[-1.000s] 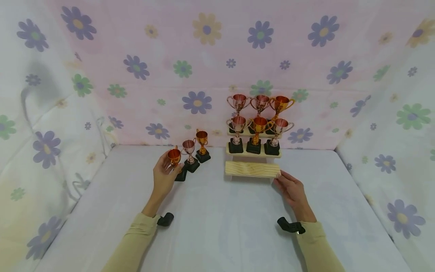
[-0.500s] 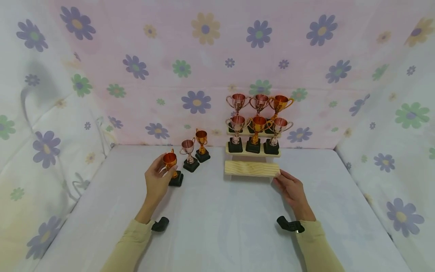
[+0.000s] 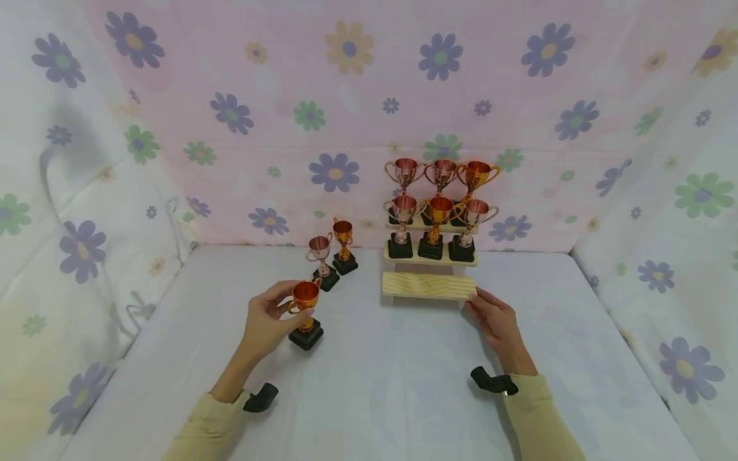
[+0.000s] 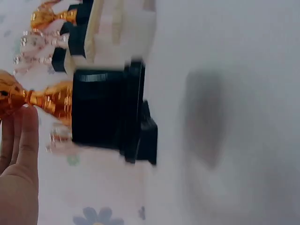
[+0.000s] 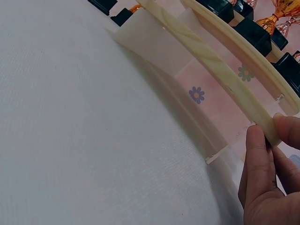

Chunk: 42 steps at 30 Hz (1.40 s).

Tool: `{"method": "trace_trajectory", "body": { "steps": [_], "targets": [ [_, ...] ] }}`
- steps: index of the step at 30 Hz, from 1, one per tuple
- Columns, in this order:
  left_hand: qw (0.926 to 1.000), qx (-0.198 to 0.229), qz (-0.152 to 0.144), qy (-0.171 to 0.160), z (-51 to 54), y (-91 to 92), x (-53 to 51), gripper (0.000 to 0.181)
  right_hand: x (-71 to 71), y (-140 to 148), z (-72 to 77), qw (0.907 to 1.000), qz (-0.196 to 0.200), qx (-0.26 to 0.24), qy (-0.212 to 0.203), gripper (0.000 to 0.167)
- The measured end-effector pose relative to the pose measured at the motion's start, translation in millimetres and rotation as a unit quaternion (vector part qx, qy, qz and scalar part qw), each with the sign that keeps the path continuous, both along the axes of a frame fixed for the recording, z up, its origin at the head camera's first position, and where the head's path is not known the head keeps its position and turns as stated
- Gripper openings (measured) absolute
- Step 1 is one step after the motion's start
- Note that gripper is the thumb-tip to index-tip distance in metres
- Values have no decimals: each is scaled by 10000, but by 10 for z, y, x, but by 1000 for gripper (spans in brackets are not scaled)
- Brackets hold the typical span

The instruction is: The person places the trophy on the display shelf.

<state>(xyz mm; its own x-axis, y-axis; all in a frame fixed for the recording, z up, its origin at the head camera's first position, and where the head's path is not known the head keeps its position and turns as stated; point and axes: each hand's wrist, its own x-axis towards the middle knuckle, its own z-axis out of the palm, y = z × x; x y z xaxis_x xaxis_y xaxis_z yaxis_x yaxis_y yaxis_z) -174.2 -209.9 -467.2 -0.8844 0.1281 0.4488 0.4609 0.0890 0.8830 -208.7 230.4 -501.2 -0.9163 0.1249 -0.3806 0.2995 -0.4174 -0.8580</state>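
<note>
My left hand (image 3: 262, 326) grips a small gold trophy (image 3: 305, 294) by its cup and stem. In the left wrist view its black base (image 4: 101, 108) hangs above the white table, apart from its shadow. My right hand (image 3: 497, 323) pinches the right end of the bare lowest board (image 3: 428, 286) of a stepped wooden stand, thumb on top and fingers below, as the right wrist view shows. On the stand's middle step stand a gold trophy (image 3: 440, 214) between two rose-gold ones. The top step bears two rose-gold trophies and a gold trophy (image 3: 477, 173) at the right.
A rose-gold trophy (image 3: 319, 250) and another gold trophy (image 3: 343, 235) stand upright on the white table (image 3: 369, 384), left of the stand. Clear panels (image 5: 218, 154) support the boards. Behind the table hangs a flowered cloth (image 3: 369, 115).
My left hand has drawn the gold trophy away from the two other loose trophies, first leftward, then toward me and back to the right. My right hand stays on the board.
</note>
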Motion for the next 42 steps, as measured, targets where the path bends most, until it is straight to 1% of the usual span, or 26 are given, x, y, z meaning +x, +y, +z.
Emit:
{"method": "trace_trajectory", "body": {
  "steps": [3,5,7,10,12,18,22,27,30,34,37,42],
  "targets": [
    [9993,-43,-359,11,45,197,14,51,7,4,-2,10000,-1,17,-23,59],
    [9982,-14,-598,-53,65,359,1,52,9,8,-1,10000,-13,7,1,60],
    [9967,13,-811,-103,75,537,-35,52,9,9,1,10000,-51,-28,17,61],
    [9950,23,-982,-183,98,807,-101,52,11,7,5,9999,-40,-56,73,63],
    [9943,39,-1055,-150,113,985,-152,53,12,4,0,9999,-30,-85,80,63],
    [9930,-20,-1172,136,178,1466,-321,55,-3,7,-8,9999,-50,-153,38,63],
    [9932,-148,-1106,318,235,1710,-444,54,-3,13,-12,9997,-92,-241,-11,67],
    [9932,-381,-986,483,267,1921,-628,55,-8,10,-14,9999,-61,-158,-34,66],
    [9935,-428,-971,417,280,2010,-733,55,-7,10,-15,9999,-30,-99,-43,64],
    [9940,-368,-1012,210,279,2080,-853,54,-5,17,-14,10000,-3,-71,-57,61],
    [9931,-361,-1110,81,285,2114,-922,54,-8,23,-19,10000,20,-50,-42,60],
    [9882,-382,-1464,-219,302,2175,-1000,54,-13,26,-28,10000,35,6,-27,60]
  ]
}}
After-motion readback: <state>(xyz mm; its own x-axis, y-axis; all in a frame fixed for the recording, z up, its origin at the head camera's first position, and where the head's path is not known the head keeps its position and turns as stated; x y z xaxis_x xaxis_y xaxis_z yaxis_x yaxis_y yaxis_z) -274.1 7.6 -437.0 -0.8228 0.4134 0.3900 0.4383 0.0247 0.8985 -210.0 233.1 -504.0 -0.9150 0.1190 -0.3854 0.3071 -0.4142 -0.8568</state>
